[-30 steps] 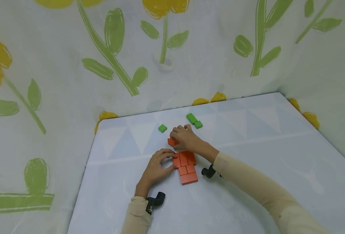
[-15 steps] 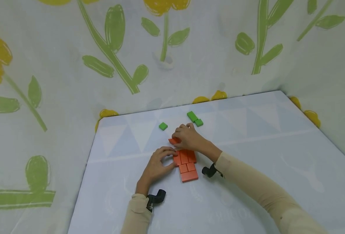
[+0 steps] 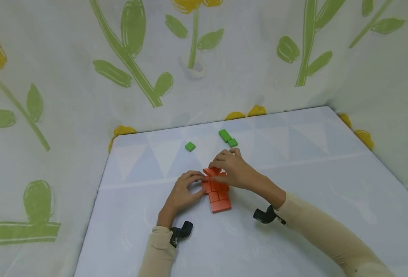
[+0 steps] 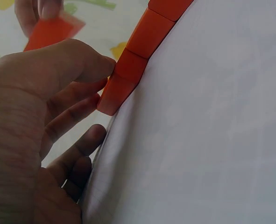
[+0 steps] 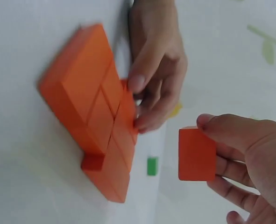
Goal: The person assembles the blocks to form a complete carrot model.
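Several orange blocks [image 3: 221, 206] lie flat against each other on the table in a stepped shape. At their left side, my left hand [image 3: 181, 195] pinches an outer orange block [image 4: 124, 77] between thumb and fingertips. My right hand [image 3: 236, 171] holds a loose orange block [image 5: 196, 155] by its edge, thumb on one side and fingers on the other. That block is raised off the table, just beyond the far end of the arrangement. In the head view, the right hand covers part of the laid blocks.
Farther back on the pale table [image 3: 293, 231] lie a single green block [image 3: 190, 146] and a longer green block [image 3: 225, 135] touching a small green one [image 3: 232, 142]. A flower-printed cloth [image 3: 238, 84] hangs behind the table's far edge.
My right hand has brought its orange block nearer to the far end of the arrangement, and its wrist has swung to the right. The left hand stays in place at the blocks.
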`<control>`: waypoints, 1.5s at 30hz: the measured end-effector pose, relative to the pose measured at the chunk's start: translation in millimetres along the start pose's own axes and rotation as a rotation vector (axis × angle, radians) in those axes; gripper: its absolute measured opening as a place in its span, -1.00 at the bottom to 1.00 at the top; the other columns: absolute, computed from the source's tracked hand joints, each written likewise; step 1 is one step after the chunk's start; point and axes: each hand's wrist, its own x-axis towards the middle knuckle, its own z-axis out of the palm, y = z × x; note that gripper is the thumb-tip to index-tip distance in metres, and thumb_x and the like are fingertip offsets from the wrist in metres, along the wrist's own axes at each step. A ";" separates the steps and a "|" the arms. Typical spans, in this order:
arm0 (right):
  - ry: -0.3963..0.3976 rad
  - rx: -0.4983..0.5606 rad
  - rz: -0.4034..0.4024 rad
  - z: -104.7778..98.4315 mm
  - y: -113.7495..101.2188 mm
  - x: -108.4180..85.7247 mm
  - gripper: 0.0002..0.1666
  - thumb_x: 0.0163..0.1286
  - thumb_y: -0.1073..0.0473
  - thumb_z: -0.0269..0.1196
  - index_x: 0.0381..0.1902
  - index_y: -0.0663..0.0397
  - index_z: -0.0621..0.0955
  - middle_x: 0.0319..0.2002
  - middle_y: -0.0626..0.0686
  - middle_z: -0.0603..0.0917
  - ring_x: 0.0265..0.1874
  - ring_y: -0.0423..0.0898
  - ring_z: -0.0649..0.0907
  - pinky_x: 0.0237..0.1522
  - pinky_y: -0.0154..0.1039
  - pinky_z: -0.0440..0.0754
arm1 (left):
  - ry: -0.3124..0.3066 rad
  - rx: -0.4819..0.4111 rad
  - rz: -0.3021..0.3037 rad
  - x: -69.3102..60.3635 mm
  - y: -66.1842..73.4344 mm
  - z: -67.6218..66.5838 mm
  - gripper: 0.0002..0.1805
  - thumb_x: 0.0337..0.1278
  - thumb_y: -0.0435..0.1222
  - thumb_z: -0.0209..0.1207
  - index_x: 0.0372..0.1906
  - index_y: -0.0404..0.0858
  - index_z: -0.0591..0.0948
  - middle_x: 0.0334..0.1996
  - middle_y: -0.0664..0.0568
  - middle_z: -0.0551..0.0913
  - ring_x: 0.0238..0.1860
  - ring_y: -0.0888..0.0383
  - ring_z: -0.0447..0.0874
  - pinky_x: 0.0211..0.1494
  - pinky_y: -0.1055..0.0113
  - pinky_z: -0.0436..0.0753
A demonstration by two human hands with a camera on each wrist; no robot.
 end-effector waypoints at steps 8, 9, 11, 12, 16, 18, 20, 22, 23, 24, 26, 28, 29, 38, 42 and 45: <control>0.032 0.037 -0.092 -3.1 -22.1 -36.7 -0.66 0.14 0.00 0.53 -0.14 -0.08 0.73 -0.24 -0.16 0.66 -0.09 -0.15 0.54 0.04 0.05 0.30 | -0.001 -0.005 -0.006 0.5 0.8 -2.4 -0.67 0.13 -0.15 0.38 0.03 0.00 0.71 0.12 0.25 0.55 0.18 0.16 0.47 0.25 -0.03 0.42; 0.031 0.041 -0.100 -2.0 -24.8 -40.6 -0.65 0.14 0.00 0.53 -0.14 -0.09 0.72 -0.25 -0.17 0.65 -0.10 -0.17 0.53 0.05 0.05 0.31 | 0.002 -0.007 -0.011 0.0 0.5 -3.1 -0.67 0.11 -0.16 0.39 0.02 0.00 0.71 0.11 0.25 0.55 0.18 0.16 0.47 0.25 -0.03 0.41; 0.034 0.037 -0.120 0.5 -30.3 -48.1 -0.64 0.13 -0.01 0.54 -0.14 -0.09 0.72 -0.28 -0.20 0.64 -0.11 -0.17 0.52 0.05 0.05 0.33 | 0.007 -0.008 -0.015 -1.3 -1.4 -4.0 -0.67 0.09 -0.18 0.40 0.01 0.00 0.72 0.11 0.25 0.56 0.17 0.15 0.47 0.24 -0.03 0.41; 0.035 0.036 -0.129 1.9 -32.7 -52.0 -0.64 0.12 -0.01 0.54 -0.13 -0.08 0.72 -0.28 -0.20 0.65 -0.12 -0.17 0.52 0.05 0.05 0.34 | 0.009 -0.005 -0.014 -2.1 -2.6 -4.2 -0.66 0.08 -0.19 0.41 0.01 0.01 0.72 0.11 0.25 0.56 0.16 0.14 0.47 0.24 -0.03 0.42; 0.057 0.020 -0.149 8.5 -39.7 -66.0 -0.62 0.08 0.01 0.56 -0.15 -0.06 0.73 -0.27 -0.18 0.66 -0.12 -0.16 0.54 0.03 0.06 0.36 | 0.012 0.002 0.005 -3.1 -6.1 -4.4 -0.66 0.08 -0.21 0.41 0.01 0.00 0.72 0.11 0.21 0.57 0.16 0.12 0.48 0.23 -0.03 0.42; 0.067 0.018 -0.150 12.5 -41.3 -71.8 -0.62 0.06 0.02 0.57 -0.16 -0.05 0.73 -0.26 -0.18 0.67 -0.12 -0.16 0.55 0.01 0.04 0.37 | 0.012 0.001 0.012 -3.1 -6.3 -4.5 -0.67 0.10 -0.20 0.40 0.02 0.00 0.72 0.11 0.20 0.57 0.16 0.11 0.48 0.22 -0.04 0.43; 0.074 0.013 -0.152 17.2 -42.3 -75.9 -0.61 0.05 0.02 0.58 -0.16 -0.06 0.73 -0.24 -0.18 0.68 -0.11 -0.16 0.55 0.00 0.02 0.38 | 0.011 -0.007 0.006 -3.0 -5.5 -4.8 -0.67 0.10 -0.20 0.39 0.02 -0.01 0.72 0.11 0.19 0.57 0.16 0.11 0.48 0.22 -0.04 0.43; 0.074 0.014 -0.160 22.2 -43.3 -79.3 -0.62 0.06 0.02 0.57 -0.17 -0.07 0.73 -0.24 -0.20 0.69 -0.10 -0.16 0.56 0.00 0.01 0.38 | 0.008 -0.015 -0.005 -3.4 -4.6 -4.8 -0.67 0.10 -0.20 0.40 0.01 -0.02 0.72 0.11 0.20 0.57 0.16 0.11 0.48 0.23 -0.04 0.43; 0.072 0.017 -0.165 24.7 -43.8 -80.6 -0.62 0.06 0.02 0.57 -0.17 -0.07 0.73 -0.24 -0.20 0.69 -0.10 -0.16 0.55 0.00 0.00 0.38 | 0.005 -0.019 -0.010 -3.4 -4.3 -4.7 -0.67 0.10 -0.20 0.40 0.01 -0.03 0.72 0.11 0.20 0.58 0.16 0.11 0.48 0.23 -0.03 0.42; 0.072 0.020 -0.171 27.1 -44.2 -81.9 -0.62 0.06 0.02 0.57 -0.17 -0.07 0.73 -0.24 -0.20 0.69 -0.10 -0.16 0.55 0.00 0.00 0.38 | 0.004 -0.021 -0.014 -3.4 -3.9 -4.6 -0.67 0.09 -0.20 0.41 0.01 -0.03 0.72 0.11 0.20 0.58 0.16 0.11 0.48 0.24 -0.03 0.42; 0.071 0.020 -0.179 31.3 -44.8 -83.9 -0.61 0.05 0.01 0.57 -0.16 -0.07 0.72 -0.24 -0.21 0.69 -0.11 -0.16 0.54 0.00 0.00 0.38 | 0.002 -0.019 -0.009 -3.3 -4.1 -3.6 -0.66 0.08 -0.21 0.42 0.01 -0.04 0.72 0.11 0.20 0.58 0.16 0.11 0.48 0.24 -0.04 0.42; 0.071 0.011 -0.180 34.8 -44.5 -85.7 -0.60 0.04 0.02 0.58 -0.16 -0.07 0.72 -0.25 -0.20 0.69 -0.11 -0.16 0.54 0.00 0.00 0.37 | 0.001 -0.018 0.004 -2.7 -4.1 -2.6 -0.66 0.09 -0.21 0.42 0.01 -0.05 0.72 0.11 0.18 0.58 0.17 0.09 0.49 0.23 -0.05 0.43; 0.070 0.004 -0.178 36.0 -44.5 -86.2 -0.59 0.03 0.02 0.58 -0.16 -0.08 0.72 -0.25 -0.20 0.69 -0.11 -0.15 0.54 -0.01 -0.01 0.37 | 0.001 -0.017 0.010 -2.4 -4.0 -2.1 -0.66 0.09 -0.22 0.41 0.01 -0.06 0.72 0.11 0.18 0.58 0.16 0.09 0.49 0.23 -0.05 0.43; 0.061 -0.043 -0.155 42.4 -43.8 -87.5 -0.60 0.04 -0.02 0.58 -0.16 -0.10 0.73 -0.24 -0.18 0.69 -0.10 -0.14 0.55 0.00 -0.01 0.37 | -0.009 -0.019 0.002 -1.8 -0.8 -1.5 -0.68 0.11 -0.21 0.40 0.01 -0.07 0.72 0.11 0.15 0.58 0.16 0.09 0.48 0.24 -0.03 0.42; 0.053 -0.051 -0.143 41.7 -44.0 -88.4 -0.58 0.03 -0.03 0.58 -0.15 -0.12 0.72 -0.23 -0.18 0.67 -0.08 -0.13 0.54 0.02 0.01 0.38 | -0.008 -0.026 0.006 -1.3 1.5 -1.7 -0.67 0.10 -0.21 0.40 0.01 -0.09 0.72 0.11 0.13 0.58 0.15 0.08 0.48 0.25 -0.03 0.41; 0.053 -0.039 -0.127 41.3 -42.9 -89.8 -0.52 0.02 -0.09 0.58 -0.11 -0.10 0.71 -0.18 -0.15 0.66 -0.04 -0.10 0.54 0.03 0.03 0.38 | -0.001 -0.018 0.020 -0.7 1.0 -1.2 -0.67 0.09 -0.21 0.41 0.01 -0.09 0.72 0.10 0.13 0.58 0.15 0.08 0.49 0.24 -0.03 0.42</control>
